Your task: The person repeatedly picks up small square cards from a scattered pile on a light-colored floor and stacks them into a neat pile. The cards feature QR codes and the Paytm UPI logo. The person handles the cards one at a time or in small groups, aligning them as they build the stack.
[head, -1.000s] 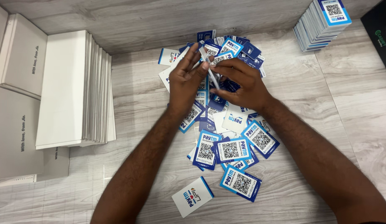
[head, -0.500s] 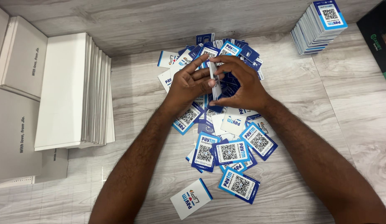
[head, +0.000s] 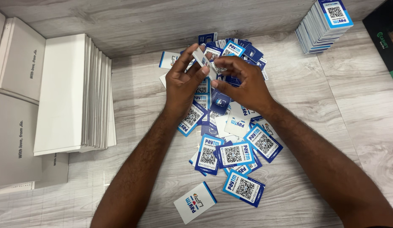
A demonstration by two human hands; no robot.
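Both hands meet above a loose heap of small blue-and-white rectangular cards printed with square codes (head: 224,126), which lies spread on the pale grey wood-grain floor (head: 352,109). The left hand (head: 183,84) is closed around a thin bundle of the same blue-and-white cards (head: 203,61), gripped between thumb and fingers, while the right hand (head: 243,82) curls in from the other side with its thumb and forefinger pinching at the bundle's near edge. The bundle is held on edge just above the top of the heap, apart from the cards below; its long axis runs slantwise, from upper left down toward lower right in the head view, so its upper end points away from the person and a little to the left. How many cards are in it cannot be told. By the look of it, the step in hand is squaring gathered cards into a tidy packet; the next move would call for a firm hold with the left hand while the right taps or slides the edges level, without letting loose cards slip out. To the left stands a row of flat white cardboard boxes (head: 69,93) set on edge, and at the upper right a neat stack of matching cards (head: 325,25).
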